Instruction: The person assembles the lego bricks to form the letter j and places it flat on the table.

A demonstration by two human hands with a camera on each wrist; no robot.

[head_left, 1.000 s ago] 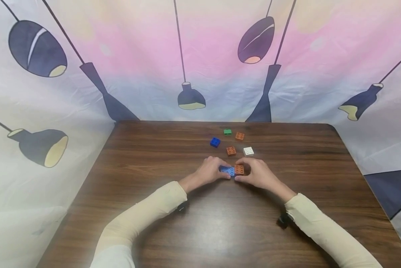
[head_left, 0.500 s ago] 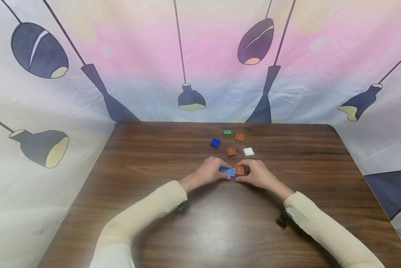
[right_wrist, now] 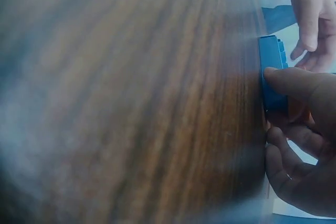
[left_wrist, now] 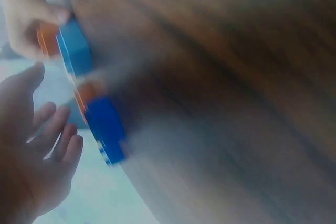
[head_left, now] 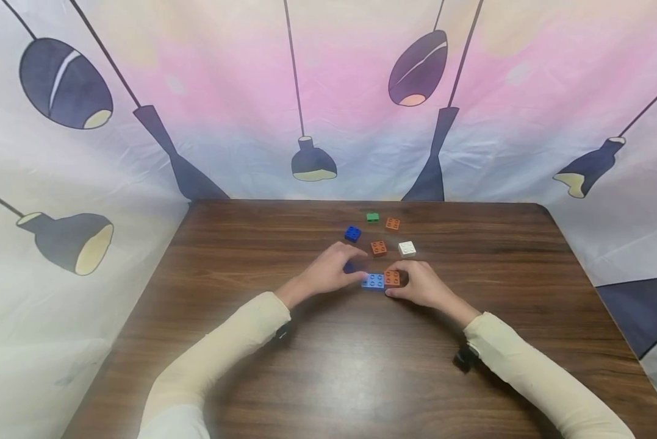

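Observation:
A light blue brick (head_left: 373,280) lies on the wooden table (head_left: 333,378), its right end against an orange brick (head_left: 392,278). My right hand (head_left: 424,285) pinches that orange brick between thumb and fingers; in the right wrist view the thumb also meets the blue side (right_wrist: 273,90). My left hand (head_left: 328,268) is just left of the light blue brick, fingers spread and holding nothing. A dark blue piece (head_left: 349,267) shows between its thumb and forefinger, partly hidden. In the left wrist view, a dark blue brick (left_wrist: 107,129) stands apart from the left fingers.
Beyond the hands lie a dark blue brick (head_left: 352,233), a green brick (head_left: 373,217), a far orange brick (head_left: 393,224), a nearer orange brick (head_left: 379,247) and a white brick (head_left: 407,248). A lamp-patterned cloth (head_left: 355,122) hangs behind the table's back edge.
My left hand has let go of the light blue brick and moved left, its fingers opening and uncovering the brick's studs. The right hand stays in place on the orange brick.

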